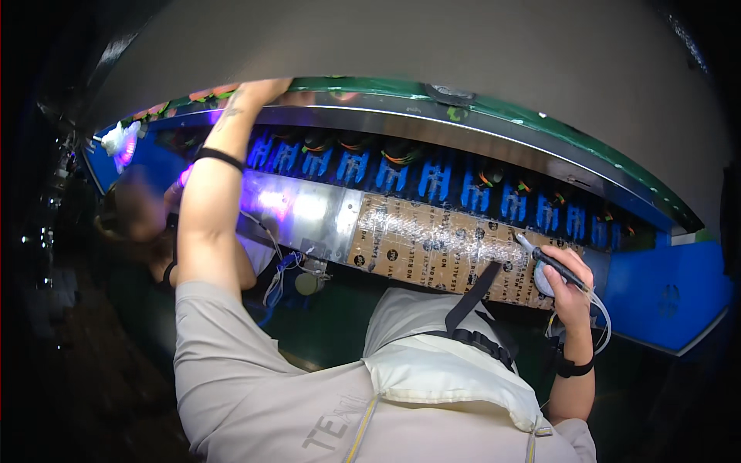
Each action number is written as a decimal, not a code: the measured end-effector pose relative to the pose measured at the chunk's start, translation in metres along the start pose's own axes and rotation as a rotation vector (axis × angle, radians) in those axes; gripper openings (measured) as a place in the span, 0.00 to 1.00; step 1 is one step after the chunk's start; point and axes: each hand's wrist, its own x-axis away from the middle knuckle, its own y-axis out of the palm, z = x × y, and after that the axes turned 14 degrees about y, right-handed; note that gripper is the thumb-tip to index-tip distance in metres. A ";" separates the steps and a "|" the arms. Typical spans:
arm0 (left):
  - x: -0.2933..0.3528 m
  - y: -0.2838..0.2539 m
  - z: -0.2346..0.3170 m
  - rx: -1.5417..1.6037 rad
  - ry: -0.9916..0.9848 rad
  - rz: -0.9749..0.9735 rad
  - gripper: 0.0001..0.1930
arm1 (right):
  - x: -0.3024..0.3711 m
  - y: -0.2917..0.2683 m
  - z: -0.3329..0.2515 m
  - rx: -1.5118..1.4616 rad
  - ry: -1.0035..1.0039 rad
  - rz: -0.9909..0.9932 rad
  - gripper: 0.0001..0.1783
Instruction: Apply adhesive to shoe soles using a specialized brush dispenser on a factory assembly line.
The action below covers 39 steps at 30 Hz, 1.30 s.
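Note:
My right hand [570,287] is closed around a black pen-shaped tool [562,268] with a pale grey tip pointing up and left. A thin white cord [607,328] loops down beside the wrist. Just left of those fingers is a pale round object [543,279], partly hidden. My left hand [266,90] reaches up over a green-edged ledge [363,86]; its fingers are hidden behind the ledge. Between the hands, below the ledge, runs a row of blue clamp-like fixtures [434,181], with orange and green bits among them.
A metal shelf covered with brown printed sheet [432,243] lies below the fixtures, its bare end [309,212] lit purple. At right is a blue panel [664,297]. Another person [139,208] is at the left, near cables [279,278] and a lamp-like fitting [123,145].

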 end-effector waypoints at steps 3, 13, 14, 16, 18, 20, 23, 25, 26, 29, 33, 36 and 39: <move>0.031 0.002 -0.049 0.001 -0.170 -0.069 0.20 | -0.003 0.001 0.002 0.016 0.003 -0.003 0.15; -0.032 -0.020 -0.021 0.261 -0.267 0.133 0.22 | -0.013 0.022 -0.002 -0.011 0.044 -0.053 0.15; -0.047 -0.022 -0.002 0.316 -0.239 0.151 0.22 | -0.014 0.025 -0.004 -0.033 0.038 -0.067 0.15; -0.073 -0.019 0.039 0.426 -0.205 0.164 0.23 | -0.013 0.031 -0.008 -0.055 0.033 -0.086 0.15; -0.082 -0.011 0.069 0.533 -0.258 0.162 0.23 | -0.013 0.034 -0.012 -0.084 0.005 -0.108 0.16; -0.072 -0.006 0.087 0.665 -0.396 0.208 0.23 | -0.011 0.032 -0.012 -0.091 0.015 -0.110 0.16; -0.042 -0.014 0.121 0.917 -0.614 0.499 0.26 | -0.005 0.029 -0.005 -0.111 0.011 -0.081 0.16; -0.019 -0.033 0.161 1.503 -0.565 0.920 0.21 | -0.005 0.029 0.010 -0.124 -0.052 0.013 0.15; -0.007 -0.047 0.185 1.673 -0.566 1.078 0.19 | -0.003 0.027 0.014 -0.124 -0.046 0.022 0.15; 0.050 -0.088 0.233 2.021 -0.736 0.979 0.15 | 0.001 0.019 0.023 -0.377 0.148 0.072 0.11; 0.110 -0.101 0.303 2.428 -0.850 0.653 0.17 | -0.001 0.026 0.024 -0.702 0.128 0.040 0.11; 0.132 -0.104 0.356 2.547 -0.601 0.522 0.28 | -0.003 0.037 0.007 -0.616 0.128 -0.027 0.12; 0.138 -0.112 0.394 2.823 -0.651 0.564 0.32 | -0.006 0.054 -0.017 -0.587 0.081 -0.153 0.12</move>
